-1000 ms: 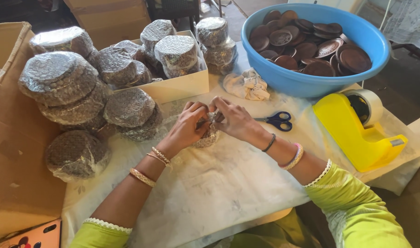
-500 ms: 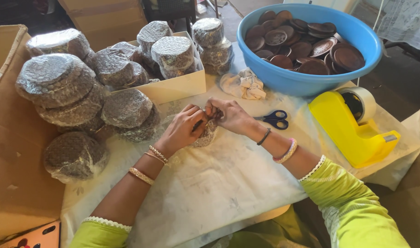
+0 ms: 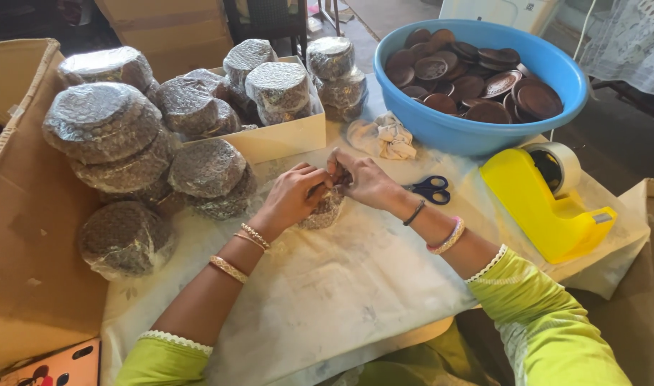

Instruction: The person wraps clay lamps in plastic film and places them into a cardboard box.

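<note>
Left hand: fingers curled shut over the small wrapped bundle.
Right hand: fingertips pinched on the bundle's top edge.
Bundle position: on the white cloth, directly beneath both sets of fingers.
Beside right fingers: blue-handled scissors, yellow tape dispenser beyond.
Risk: wrap may spring open if the pinch loosens.

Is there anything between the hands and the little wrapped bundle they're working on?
Nothing visible. Both the left hand and right hand are already on the bundle, fingers closed round its top. The scissors lie off beside the right wrist, apart from it.
</note>
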